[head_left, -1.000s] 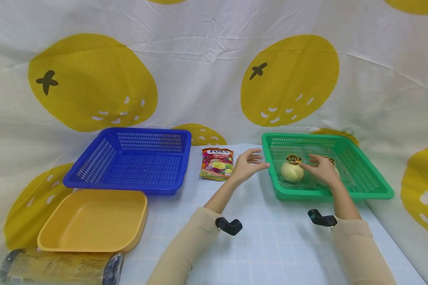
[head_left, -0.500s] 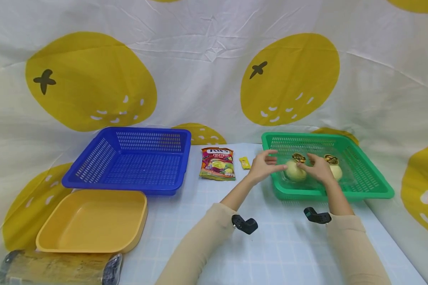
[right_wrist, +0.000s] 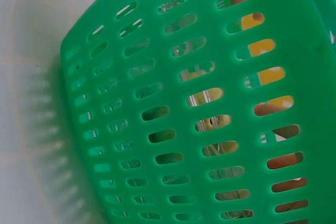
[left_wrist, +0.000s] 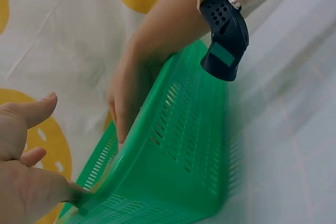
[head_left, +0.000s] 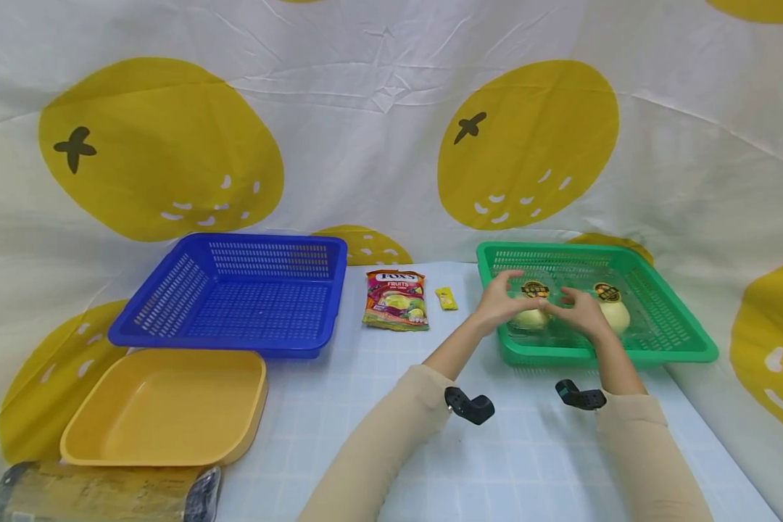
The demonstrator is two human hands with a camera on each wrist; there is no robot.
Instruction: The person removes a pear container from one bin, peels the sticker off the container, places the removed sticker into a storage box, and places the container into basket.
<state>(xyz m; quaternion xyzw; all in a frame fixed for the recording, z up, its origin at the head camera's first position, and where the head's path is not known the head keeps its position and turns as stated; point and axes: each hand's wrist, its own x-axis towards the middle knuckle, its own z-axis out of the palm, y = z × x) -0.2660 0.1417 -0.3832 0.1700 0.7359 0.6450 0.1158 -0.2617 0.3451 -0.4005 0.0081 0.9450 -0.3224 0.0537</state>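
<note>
Flanking a clear pack (head_left: 530,320), two bare hands: the left hand (head_left: 499,304) at its left side, the right hand (head_left: 583,313) at its right. Pack contents: one pale round item, topped by a black-and-gold label (head_left: 535,289); position, left part of the green basket (head_left: 607,354), directly between the hands and partly behind the thumbs. Left hand: thumb extended toward the right hand, fingers spread well away from it, a wide gap between. Right hand: fingers loosely extended, a smaller gap to the thumb; the left wrist view shows it dipping behind the basket's rim. Thumb tips of the two hands nearly meet in front of the pack; whether either touches the plastic cannot be told. Second clear pack (head_left: 615,317), similar label, beside the first, just right of the right hand. Beyond the basket, on the pale checked table (head_left: 496,471): one small yellow wrapped piece (head_left: 446,298), near the left hand; one FOX'S FRUITS bag (head_left: 396,301); one blue basket (head_left: 267,308); one yellow tub (head_left: 170,406), in front of the blue basket; one long tan package (head_left: 104,494) with dark ends, nearest the viewer. Backing: white cloth (head_left: 365,145) with large yellow fruit shapes.
</note>
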